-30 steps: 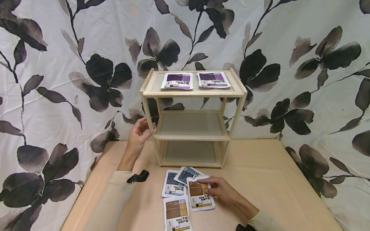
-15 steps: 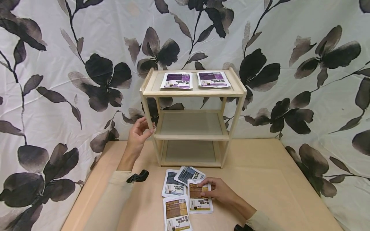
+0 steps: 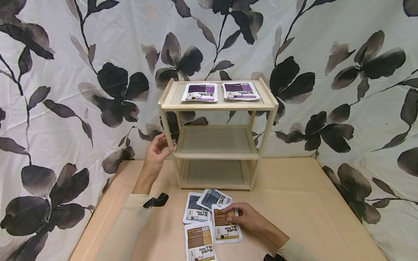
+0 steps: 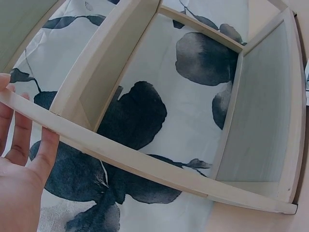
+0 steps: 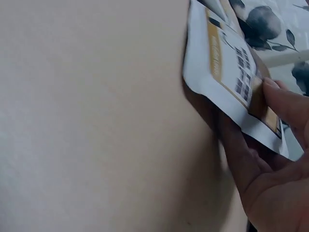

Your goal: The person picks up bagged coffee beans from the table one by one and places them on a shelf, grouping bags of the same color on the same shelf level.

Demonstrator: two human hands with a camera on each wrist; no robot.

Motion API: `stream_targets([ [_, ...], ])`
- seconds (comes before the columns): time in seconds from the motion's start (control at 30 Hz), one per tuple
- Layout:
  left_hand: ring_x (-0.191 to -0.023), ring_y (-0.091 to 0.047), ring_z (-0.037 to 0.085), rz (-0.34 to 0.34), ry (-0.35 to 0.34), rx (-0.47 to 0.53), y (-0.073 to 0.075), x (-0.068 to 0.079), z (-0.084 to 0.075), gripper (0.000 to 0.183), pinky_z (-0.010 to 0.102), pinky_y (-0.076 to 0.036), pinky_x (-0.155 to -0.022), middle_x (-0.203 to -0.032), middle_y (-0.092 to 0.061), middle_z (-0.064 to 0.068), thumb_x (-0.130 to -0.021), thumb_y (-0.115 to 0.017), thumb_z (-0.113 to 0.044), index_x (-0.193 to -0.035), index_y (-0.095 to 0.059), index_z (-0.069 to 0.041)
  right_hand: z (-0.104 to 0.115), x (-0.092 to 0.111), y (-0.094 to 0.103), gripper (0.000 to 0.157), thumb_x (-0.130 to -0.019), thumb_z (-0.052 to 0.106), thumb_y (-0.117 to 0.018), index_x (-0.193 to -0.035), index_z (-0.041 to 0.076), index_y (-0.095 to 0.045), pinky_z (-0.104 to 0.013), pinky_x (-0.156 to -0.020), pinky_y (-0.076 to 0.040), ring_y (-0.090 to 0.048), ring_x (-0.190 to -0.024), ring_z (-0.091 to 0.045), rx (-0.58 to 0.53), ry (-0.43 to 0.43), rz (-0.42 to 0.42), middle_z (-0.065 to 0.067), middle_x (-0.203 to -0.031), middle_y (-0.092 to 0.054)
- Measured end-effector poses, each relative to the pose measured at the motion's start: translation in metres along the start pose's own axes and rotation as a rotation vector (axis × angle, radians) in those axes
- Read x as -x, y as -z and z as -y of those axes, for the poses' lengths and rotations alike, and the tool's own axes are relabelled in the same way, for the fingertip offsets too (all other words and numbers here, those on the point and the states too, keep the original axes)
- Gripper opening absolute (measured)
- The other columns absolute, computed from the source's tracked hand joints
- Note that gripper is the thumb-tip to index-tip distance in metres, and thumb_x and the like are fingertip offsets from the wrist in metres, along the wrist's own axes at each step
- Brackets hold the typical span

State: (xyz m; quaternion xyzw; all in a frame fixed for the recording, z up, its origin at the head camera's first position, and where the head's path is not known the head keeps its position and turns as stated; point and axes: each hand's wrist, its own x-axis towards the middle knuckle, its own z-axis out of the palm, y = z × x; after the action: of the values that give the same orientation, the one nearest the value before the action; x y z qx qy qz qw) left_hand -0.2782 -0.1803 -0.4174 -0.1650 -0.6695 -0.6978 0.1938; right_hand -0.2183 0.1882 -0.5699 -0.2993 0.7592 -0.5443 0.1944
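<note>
My left hand (image 3: 155, 154) holds the front left post of a light wooden three-tier shelf (image 3: 217, 156). In the left wrist view, fingers (image 4: 46, 150) lie against the post, with the thumb at the picture's left edge. My right hand (image 3: 249, 217) pinches a white-edged brown sachet (image 3: 226, 232) by its right side. Seen from the right wrist, the thumb (image 5: 277, 96) is on the printed face and other fingers are underneath, with a near edge lifted off the table. A second brown sachet (image 3: 200, 241) lies beside it to the left. Two blue-grey sachets (image 3: 197, 208) overlap just behind.
Two purple sachets (image 3: 200, 92) lie side by side on the shelf's top tier. Below are a middle tier (image 3: 218, 142) and a bottom tier (image 3: 215, 173), both with bare grey panels. A floral cloth (image 3: 343, 108) hangs behind the wooden table (image 3: 303, 203).
My right hand and the held brown sachet have shifted slightly toward me, and the sachet has turned a little straighter. My left hand stays at the shelf post.
</note>
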Motion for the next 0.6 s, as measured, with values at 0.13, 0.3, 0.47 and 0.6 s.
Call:
stream_targets([
  [0.13, -0.110, -0.056, 0.028, 0.003, -0.009, 0.002, -0.001, 0.001, 0.001, 0.050, 0.027, -0.048, -0.091, -0.114, -0.065, -0.002, -0.092, -0.064, 0.009, -0.138, -0.045, 0.010, 0.000, 0.000, 0.008, 0.027, -0.094, 0.010, -0.070, -0.121, 0.011, -0.072, -0.024, -0.099, -0.041, -0.056, -0.116, -0.017, 0.064, -0.006, 0.034, -0.008, -0.127, -0.068],
  [0.3, -0.111, -0.055, 0.031, 0.008, -0.021, 0.008, -0.001, 0.000, 0.002, 0.049, 0.026, -0.048, -0.091, -0.114, -0.066, -0.002, -0.092, -0.064, 0.009, -0.138, -0.045, 0.010, 0.002, -0.001, 0.015, 0.029, -0.096, 0.010, -0.067, -0.125, 0.012, -0.071, -0.025, -0.100, -0.042, -0.056, -0.121, -0.016, 0.073, 0.015, 0.034, -0.007, -0.130, -0.068],
  [0.47, -0.110, -0.056, 0.028, 0.006, -0.022, 0.012, -0.001, 0.000, 0.001, 0.047, 0.026, -0.048, -0.091, -0.113, -0.066, -0.002, -0.092, -0.063, 0.009, -0.137, -0.049, 0.007, 0.006, -0.004, 0.017, 0.032, -0.098, 0.010, -0.065, -0.130, 0.007, -0.068, -0.024, -0.090, -0.050, -0.062, -0.111, -0.018, 0.009, 0.026, 0.027, -0.016, -0.133, -0.065],
  [0.6, -0.113, -0.053, 0.039, 0.003, -0.026, 0.015, 0.000, 0.000, 0.001, 0.045, 0.027, -0.048, -0.091, -0.114, -0.066, -0.001, -0.092, -0.064, 0.009, -0.135, -0.054, 0.000, 0.009, -0.007, 0.017, 0.039, -0.098, 0.009, -0.066, -0.136, 0.005, -0.062, -0.027, -0.080, -0.057, -0.069, -0.098, -0.018, -0.083, -0.013, 0.006, -0.022, -0.130, -0.064],
])
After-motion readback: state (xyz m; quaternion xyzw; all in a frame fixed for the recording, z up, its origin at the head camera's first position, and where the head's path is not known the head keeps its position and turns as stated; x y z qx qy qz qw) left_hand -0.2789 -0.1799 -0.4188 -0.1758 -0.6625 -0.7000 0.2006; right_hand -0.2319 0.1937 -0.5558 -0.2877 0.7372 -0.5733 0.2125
